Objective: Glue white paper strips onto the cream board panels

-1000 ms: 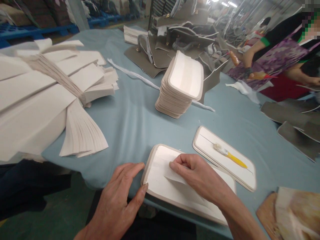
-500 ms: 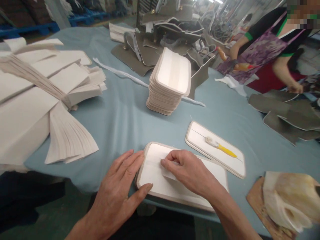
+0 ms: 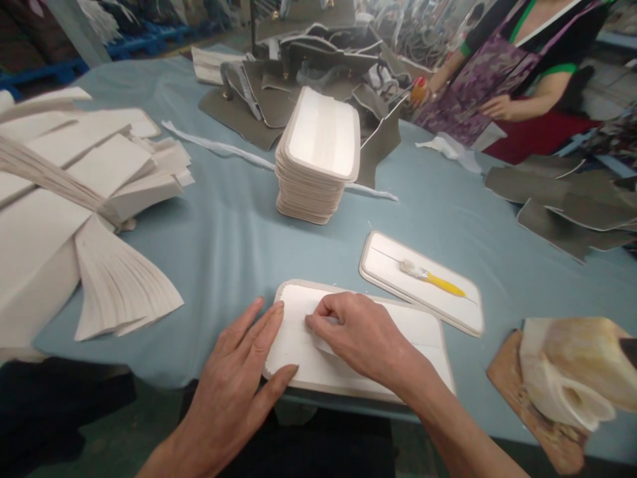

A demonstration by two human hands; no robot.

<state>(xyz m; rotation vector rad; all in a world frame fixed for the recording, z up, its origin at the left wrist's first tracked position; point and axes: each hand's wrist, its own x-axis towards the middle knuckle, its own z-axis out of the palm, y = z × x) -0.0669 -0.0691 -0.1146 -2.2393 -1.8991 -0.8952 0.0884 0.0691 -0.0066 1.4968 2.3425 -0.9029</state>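
A white rounded-corner panel [image 3: 408,352] with a beige edge lies at the table's near edge. My left hand [image 3: 243,365] rests open at its left end, fingertips on the rim and thumb along the near side. My right hand [image 3: 355,332] is closed in a pinch over the middle of the panel. It holds a thin white piece [image 3: 322,344] low against the surface; the palm hides most of it. Just beyond lies a narrower panel [image 3: 381,253], a pencil-thin line along it, with a yellow-handled brush [image 3: 438,282] on top.
A tall stack of similar panels [image 3: 318,153] stands beyond my hands. Bundled white strips [image 3: 119,265] fill the left. At the right sits a stained, cut-open plastic container [image 3: 562,372] on a brown board [image 3: 517,385]. Grey-brown pieces [image 3: 562,199] and a co-worker [image 3: 502,79] are farther off.
The view has shifted slightly, so most things sit a little farther left. Both my hands keep nearly the same place on the panel. The co-worker's hand has come up towards the apron.
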